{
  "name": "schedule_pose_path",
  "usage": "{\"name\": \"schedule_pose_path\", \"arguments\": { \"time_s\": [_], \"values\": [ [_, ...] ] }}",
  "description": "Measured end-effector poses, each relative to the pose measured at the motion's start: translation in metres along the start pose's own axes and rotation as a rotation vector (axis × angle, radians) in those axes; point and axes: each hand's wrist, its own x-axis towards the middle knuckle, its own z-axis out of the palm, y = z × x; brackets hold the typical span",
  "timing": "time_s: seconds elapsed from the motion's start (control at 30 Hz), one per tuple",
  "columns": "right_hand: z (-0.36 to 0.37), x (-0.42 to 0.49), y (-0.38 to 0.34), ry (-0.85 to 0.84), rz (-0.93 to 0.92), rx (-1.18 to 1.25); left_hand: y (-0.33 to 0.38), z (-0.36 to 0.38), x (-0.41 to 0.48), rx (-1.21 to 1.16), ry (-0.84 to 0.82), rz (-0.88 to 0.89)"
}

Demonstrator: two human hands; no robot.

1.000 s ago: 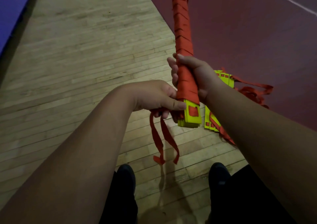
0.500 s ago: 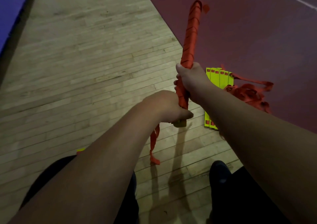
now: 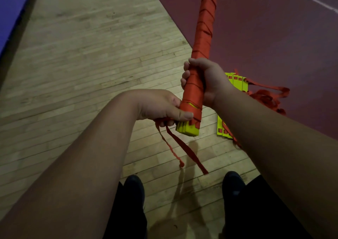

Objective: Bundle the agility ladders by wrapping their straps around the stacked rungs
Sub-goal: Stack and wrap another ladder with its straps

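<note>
Wooden gym floor (image 3: 91, 56) meets dark red court (image 3: 274, 28) at upper right. Head view: the wrapped ladder bundle (image 3: 202, 43) runs from frame centre up toward upper right, yellow rung ends lowest. The right hand (image 3: 207, 81) has its grip closed round the bundle's lower part. The left hand (image 3: 161, 107), just below-left, pinches the loose strap tails (image 3: 184, 147) hanging from that bare end, where the last turns probably belong.

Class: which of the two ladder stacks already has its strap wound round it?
The held stack, red along its length; the floor stack shows bare yellow, straps loose.
</note>
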Motion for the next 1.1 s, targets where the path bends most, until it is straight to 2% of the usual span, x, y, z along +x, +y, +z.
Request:
{"name": "schedule_pose_path", "arguments": {
  "time_s": [0.23, 0.43, 0.53, 0.73, 0.83, 1.0, 1.1],
  "values": [
    [-0.009, 0.008, -0.005, 0.088, -0.047, 0.057, 0.005, 0.014, 0.013, -0.157, 0.131, 0.063],
    [-0.011, 0.010, -0.008, 0.091, -0.049, -0.003, 0.004, 0.018, 0.018, -0.203, 0.119, 0.075],
    [-0.012, 0.013, -0.009, 0.164, -0.109, -0.079, 0.003, 0.011, 0.016, -0.043, 0.173, 0.030],
    [-0.018, 0.022, 0.006, 0.420, -0.304, -0.475, -0.005, 0.009, 0.016, 0.472, 0.266, -0.120],
    [-0.019, 0.026, 0.008, 0.490, -0.344, -0.585, -0.002, 0.015, 0.022, 0.520, 0.266, -0.156],
    [-0.014, 0.031, 0.011, 0.515, -0.331, -0.563, -0.007, 0.030, 0.036, 0.575, 0.336, -0.120],
    [-0.013, 0.026, 0.004, 0.404, -0.252, -0.257, -0.007, 0.020, 0.028, 0.441, 0.260, -0.062]
  ]
}}
